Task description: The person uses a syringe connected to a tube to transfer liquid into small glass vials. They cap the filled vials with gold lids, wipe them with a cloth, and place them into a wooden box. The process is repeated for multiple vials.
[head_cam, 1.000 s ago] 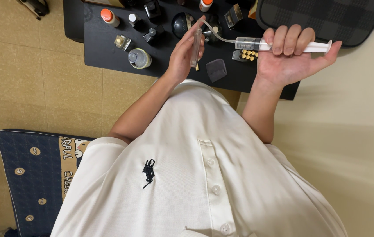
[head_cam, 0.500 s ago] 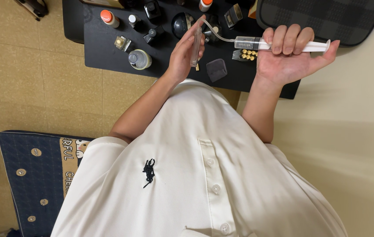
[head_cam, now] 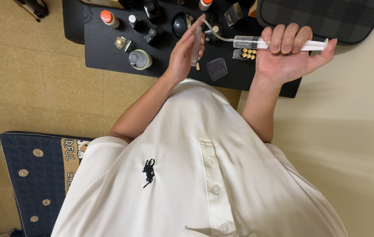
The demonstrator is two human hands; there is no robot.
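Left hand pinches a slim vial; right hand grips a syringe. Its tube could slip from the vial mouth and spill liquid on the black tray.

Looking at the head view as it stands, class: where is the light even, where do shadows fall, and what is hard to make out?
Head view: even light on the white shirt; soft shadow right of the right hand holding the syringe; dark bottles merge with the black table; the left hand holds a thin clear tube, faint against it.

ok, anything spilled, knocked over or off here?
Nothing spilled that shows. The left hand holds a slim clear vial; the right hand grips a syringe, its thin tube curving to the vial's top. Small bottles sit crowded on the black table.
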